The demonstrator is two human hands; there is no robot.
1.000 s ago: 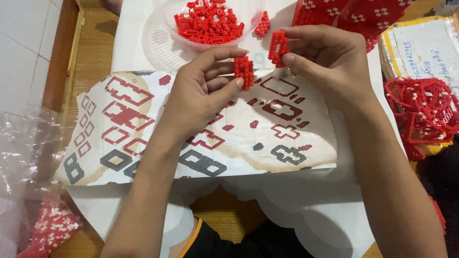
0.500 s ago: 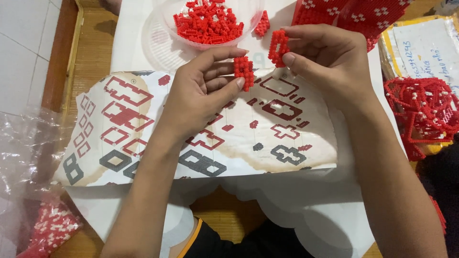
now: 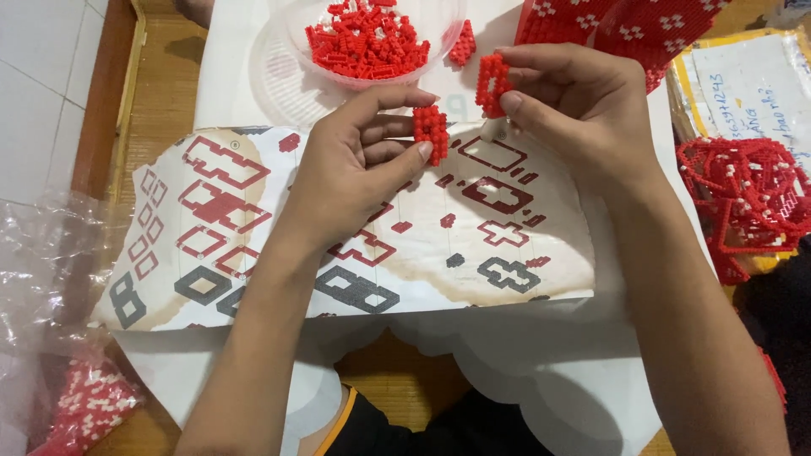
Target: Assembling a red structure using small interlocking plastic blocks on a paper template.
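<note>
Open room lies over the flat pattern sheet (image 3: 253, 219) below both hands. Ahead, the clear bowl of red bricks (image 3: 372, 42) blocks the way; a red brick lattice (image 3: 743, 203) crowds the right, crinkled plastic wrap (image 3: 42, 270) the left.

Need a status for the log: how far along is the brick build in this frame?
Done: finished red-and-white panels lie at the top right, and red lattice pieces at the right edge. In hand: the left hand pinches one small red block cluster, the right hand another, apart, over the printed pattern sheet. Left: the clear bowl holds many loose red bricks.
</note>
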